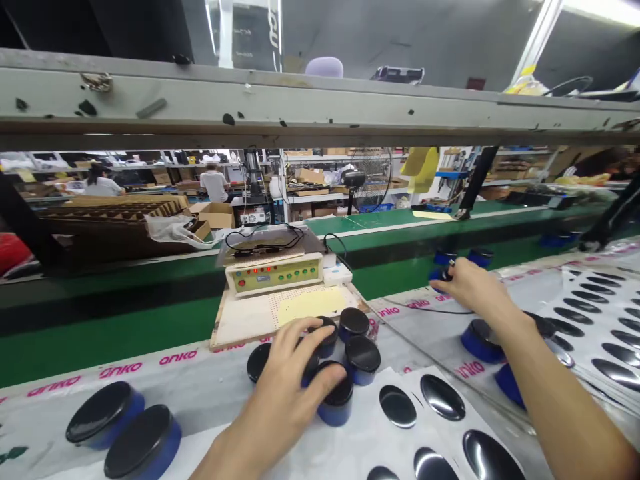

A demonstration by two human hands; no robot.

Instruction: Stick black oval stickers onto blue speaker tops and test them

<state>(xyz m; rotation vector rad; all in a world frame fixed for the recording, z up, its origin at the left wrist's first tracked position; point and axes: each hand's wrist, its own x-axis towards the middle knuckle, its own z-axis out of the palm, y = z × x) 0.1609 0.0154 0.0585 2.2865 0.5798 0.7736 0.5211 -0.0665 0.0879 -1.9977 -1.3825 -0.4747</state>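
Where the green belt (55, 347) adjoins the bench (215, 387), the right hand (473, 287) pinches one blue cylinder (438, 275) and the left hand (280, 393) spreads over clustered cylinders (363, 355), best gripped by their sides, clear of glossy discs (443, 398).

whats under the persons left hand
Under and around the left hand are short blue cylinders with round black tops. The thumb overlaps one top in this view. The hand hides parts of others, so how many sit there cannot be told.
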